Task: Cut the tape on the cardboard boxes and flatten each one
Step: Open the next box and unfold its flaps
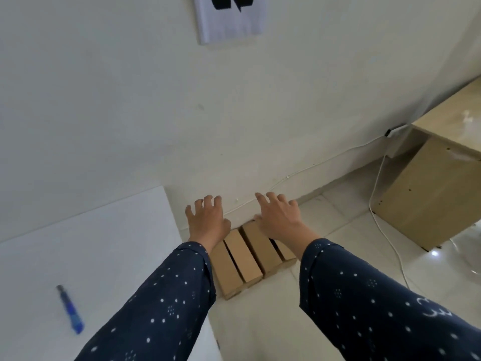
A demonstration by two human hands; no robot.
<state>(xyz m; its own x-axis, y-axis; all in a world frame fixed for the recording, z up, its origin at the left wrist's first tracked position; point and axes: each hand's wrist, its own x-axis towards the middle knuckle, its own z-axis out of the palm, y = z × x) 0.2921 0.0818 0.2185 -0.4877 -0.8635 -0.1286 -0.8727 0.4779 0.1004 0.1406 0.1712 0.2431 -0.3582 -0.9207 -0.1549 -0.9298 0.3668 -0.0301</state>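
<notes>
hovering over a row of cardboard boxes [243, 259], the left hand [207, 220] and right hand [277, 221] spread their fingers and hold nothing. the boxes stand side by side on the tiled floor [338, 230] against the wall, just beside a white table [99, 238] where a blue utility knife [70, 310] lies.

Table [78, 243] left, wall [130, 113] behind boxes [242, 259]; floor [338, 230] right open.
</notes>
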